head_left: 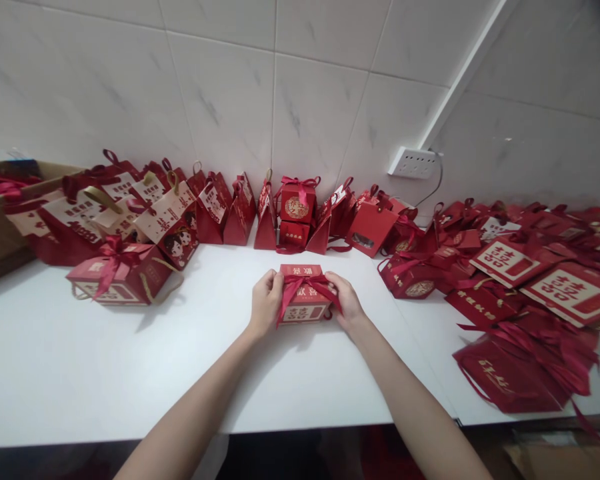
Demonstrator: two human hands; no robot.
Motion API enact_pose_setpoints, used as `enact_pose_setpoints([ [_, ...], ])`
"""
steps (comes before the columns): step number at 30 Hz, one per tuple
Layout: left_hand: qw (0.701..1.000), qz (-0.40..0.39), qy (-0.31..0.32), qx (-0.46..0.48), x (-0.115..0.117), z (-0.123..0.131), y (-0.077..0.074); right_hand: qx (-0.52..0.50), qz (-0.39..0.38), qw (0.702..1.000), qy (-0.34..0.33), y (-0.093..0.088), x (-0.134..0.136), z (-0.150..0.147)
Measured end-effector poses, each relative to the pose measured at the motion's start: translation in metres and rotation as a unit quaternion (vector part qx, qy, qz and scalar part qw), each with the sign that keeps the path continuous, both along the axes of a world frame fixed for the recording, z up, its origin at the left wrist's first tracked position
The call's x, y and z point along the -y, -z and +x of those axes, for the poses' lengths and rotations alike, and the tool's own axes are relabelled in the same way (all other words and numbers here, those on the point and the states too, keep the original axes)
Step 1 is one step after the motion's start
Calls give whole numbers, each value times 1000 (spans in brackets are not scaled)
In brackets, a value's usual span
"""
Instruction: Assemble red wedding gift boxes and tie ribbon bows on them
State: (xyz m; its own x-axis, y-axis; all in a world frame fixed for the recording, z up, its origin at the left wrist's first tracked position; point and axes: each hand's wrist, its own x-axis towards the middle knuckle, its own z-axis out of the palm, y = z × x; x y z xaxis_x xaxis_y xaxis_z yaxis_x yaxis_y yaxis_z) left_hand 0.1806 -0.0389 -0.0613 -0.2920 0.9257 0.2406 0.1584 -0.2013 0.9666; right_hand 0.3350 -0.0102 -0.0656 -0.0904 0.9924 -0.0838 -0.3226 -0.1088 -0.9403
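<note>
A small red gift box with cream and gold characters and a dark red ribbon bow on top rests on the white table in front of me. My left hand is closed at the box's left side, fingers curled by the ribbon. At the right side, my right hand is closed with thumb and fingers on the ribbon and the box edge. The ribbon tails hang down beside both hands.
A larger ribboned box with rope handles stands at the left. Red gift bags line the tiled wall. Many red boxes are piled at the right. A cardboard box is at far left, a power strip on the wall.
</note>
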Motion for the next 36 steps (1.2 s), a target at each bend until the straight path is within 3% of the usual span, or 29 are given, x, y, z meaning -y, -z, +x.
enact_pose_setpoints([
  [18, 1000, 7, -13, 11, 1, -3, -3, 39, 1, 999, 1, -11, 4, 3],
  [36, 998, -13, 34, 55, 1, -6, -5, 47, 5, 999, -8, -10, 5, 5],
])
